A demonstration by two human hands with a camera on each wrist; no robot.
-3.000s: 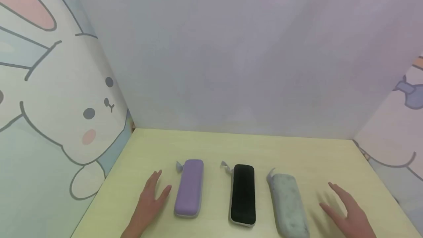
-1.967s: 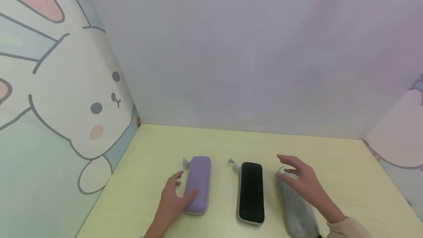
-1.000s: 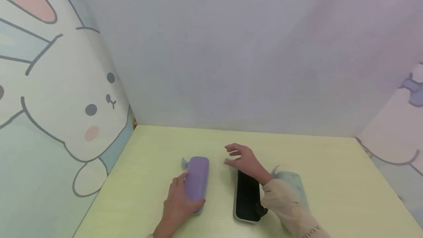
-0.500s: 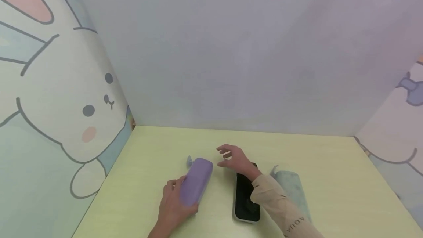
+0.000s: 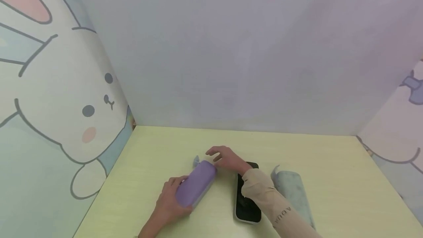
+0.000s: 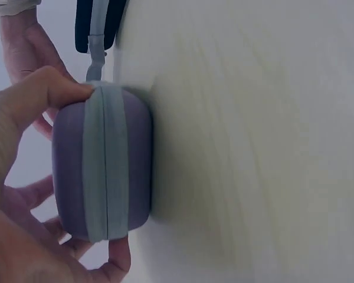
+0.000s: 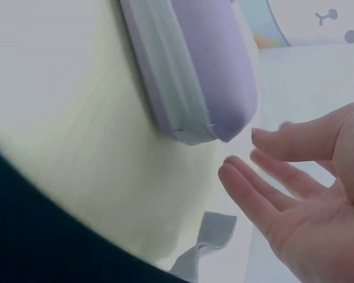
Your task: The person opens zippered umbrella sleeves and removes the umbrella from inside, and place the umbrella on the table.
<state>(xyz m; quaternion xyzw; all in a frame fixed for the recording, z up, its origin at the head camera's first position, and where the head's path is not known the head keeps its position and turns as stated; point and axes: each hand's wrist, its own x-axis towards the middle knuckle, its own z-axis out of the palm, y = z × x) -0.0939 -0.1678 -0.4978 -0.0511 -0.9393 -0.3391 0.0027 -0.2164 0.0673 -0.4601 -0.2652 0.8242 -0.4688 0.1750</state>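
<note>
My left hand [image 5: 168, 202] grips a purple zip case [image 5: 199, 183] from its near left side. Its fingers lie along one side and the thumb presses the other, as the left wrist view shows on the pale zip band [image 6: 106, 171]. The case lies slanted on the table, far end turned right. Beside that far end is my right hand [image 5: 227, 158], its fingers apart and loosely bent. In the right wrist view a small gap shows between the fingertips [image 7: 230, 168] and the purple case. The right forearm crosses over a black case [image 5: 248, 213], partly hiding it.
A mottled grey-green case [image 5: 292, 188] lies right of the black one, partly behind the sleeve [image 5: 271, 203]. A grey strap [image 7: 217, 230] shows in the right wrist view. The yellow table [image 5: 347, 179] ends at a plain back wall; a printed rabbit wall [image 5: 62, 94] stands left.
My left hand has reached the purple case, gripped it and turned its far end to the right. My right hand has swept left, across the grey-green and black cases, to the purple one.
</note>
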